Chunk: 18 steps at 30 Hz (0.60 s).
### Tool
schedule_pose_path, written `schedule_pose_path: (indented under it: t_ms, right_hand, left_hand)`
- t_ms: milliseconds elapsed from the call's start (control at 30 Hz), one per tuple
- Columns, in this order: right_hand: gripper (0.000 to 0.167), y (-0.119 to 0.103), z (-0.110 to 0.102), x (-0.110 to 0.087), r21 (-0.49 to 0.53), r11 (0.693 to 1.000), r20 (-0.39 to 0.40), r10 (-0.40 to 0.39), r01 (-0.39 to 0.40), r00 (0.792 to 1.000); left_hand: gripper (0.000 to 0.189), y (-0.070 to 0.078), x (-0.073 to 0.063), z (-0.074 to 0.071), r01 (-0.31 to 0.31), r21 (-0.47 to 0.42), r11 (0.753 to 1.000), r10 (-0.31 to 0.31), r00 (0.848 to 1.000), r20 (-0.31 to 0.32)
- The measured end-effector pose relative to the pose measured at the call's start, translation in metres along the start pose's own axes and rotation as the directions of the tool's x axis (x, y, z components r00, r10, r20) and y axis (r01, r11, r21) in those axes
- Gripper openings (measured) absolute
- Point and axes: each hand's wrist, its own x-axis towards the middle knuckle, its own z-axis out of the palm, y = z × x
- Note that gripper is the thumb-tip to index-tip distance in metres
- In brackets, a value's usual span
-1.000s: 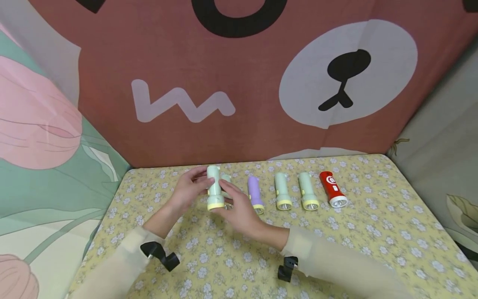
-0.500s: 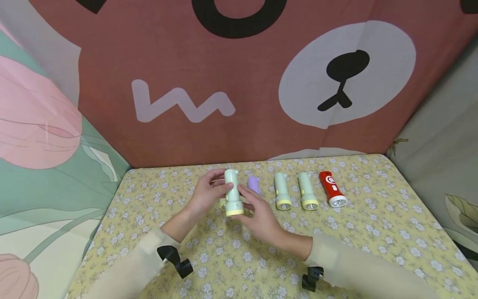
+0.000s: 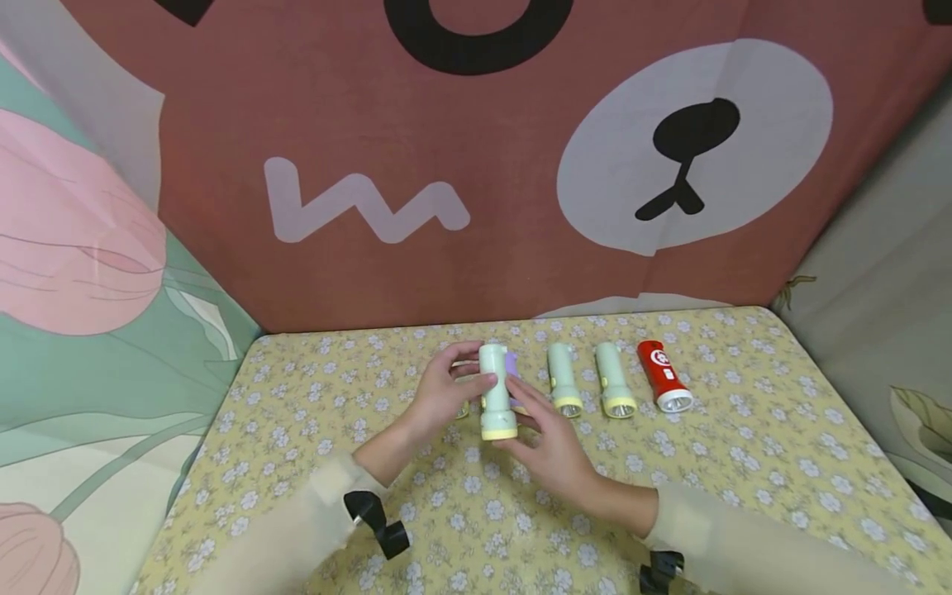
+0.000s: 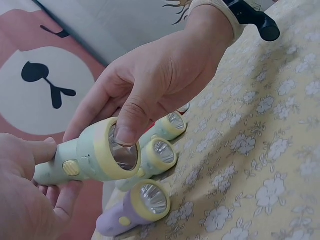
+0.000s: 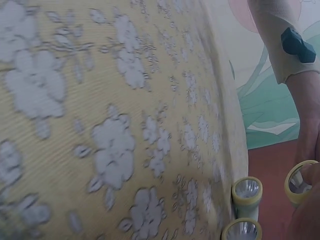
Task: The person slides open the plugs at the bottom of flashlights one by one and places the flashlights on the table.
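A pale green flashlight (image 3: 494,392) with a yellow rim is held above the table, its lens end toward me. My left hand (image 3: 444,390) grips its body from the left. My right hand (image 3: 552,438) holds it from the right; in the left wrist view the right thumb (image 4: 129,127) lies over the lens. Right behind it a purple flashlight (image 3: 511,364) lies mostly hidden. Past my left hand only the yellow rim of another flashlight (image 3: 463,411) shows. In the right wrist view, the held flashlight's rim (image 5: 291,186) shows at the right edge.
To the right lie two more pale green flashlights, one nearer (image 3: 563,382) and one farther right (image 3: 613,382), then a red flashlight (image 3: 664,378) with a white rim. All rest on a yellow floral tablecloth (image 3: 744,496). A printed cloth wall (image 3: 372,281) stands behind.
Both hands have moved to the right with the green flashlight between them, from over the leftmost flashlight to in front of the purple one. The other flashlights have stayed in place.
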Motion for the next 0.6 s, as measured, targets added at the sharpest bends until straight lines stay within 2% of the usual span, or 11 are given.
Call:
schedule_pose_path:
  t_ms: [133, 367, 600]
  right_hand:
    - [0.085, 0.002, -0.006, -0.005, -0.035, 0.999, -0.012, -0.001, 0.0, 1.0]
    - [0.084, 0.01, -0.013, -0.015, -0.073, 0.993, -0.049, -0.093, 0.089, 0.994]
    - [0.089, 0.017, -0.017, -0.023, -0.096, 0.987, -0.069, -0.138, 0.131, 0.988]
  left_hand:
    - [0.054, -0.002, 0.002, 0.008, 0.007, -0.035, 0.999, -0.006, 1.0, 0.024]
    - [0.056, -0.004, 0.003, 0.018, 0.018, -0.05, 0.999, -0.015, 0.998, 0.063]
    - [0.046, -0.006, 0.008, 0.022, 0.033, -0.105, 0.994, -0.024, 0.996, 0.084]
